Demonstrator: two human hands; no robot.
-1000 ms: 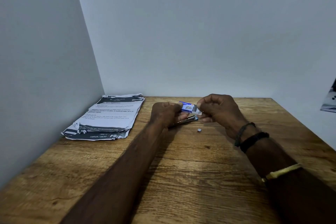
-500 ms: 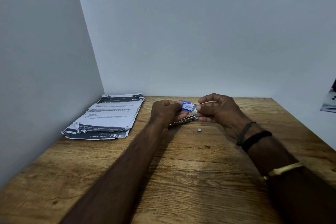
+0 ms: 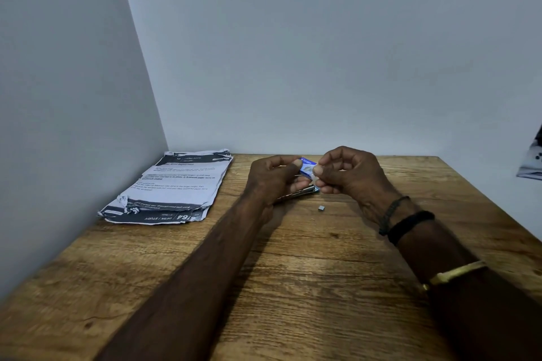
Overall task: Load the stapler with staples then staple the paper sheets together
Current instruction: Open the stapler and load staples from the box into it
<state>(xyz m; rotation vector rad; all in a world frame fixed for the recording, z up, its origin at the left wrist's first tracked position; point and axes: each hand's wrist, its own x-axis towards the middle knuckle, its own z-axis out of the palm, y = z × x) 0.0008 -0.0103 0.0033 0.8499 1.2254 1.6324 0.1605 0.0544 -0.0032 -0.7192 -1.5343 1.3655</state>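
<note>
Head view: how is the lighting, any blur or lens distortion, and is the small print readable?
Head view: dim, soft light, shadows beside the forearms on the table; wide-angle bending of the wall corner; print on the paper sheets partly legible, staple box label too small; left hand and right hand fairly sharp.

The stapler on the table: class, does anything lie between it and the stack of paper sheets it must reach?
Nothing visible on the table does. The stapler lies under the left hand, and bare wood separates it from the paper sheets to its left. The small staple piece lies on the other side, toward the right hand.
</note>
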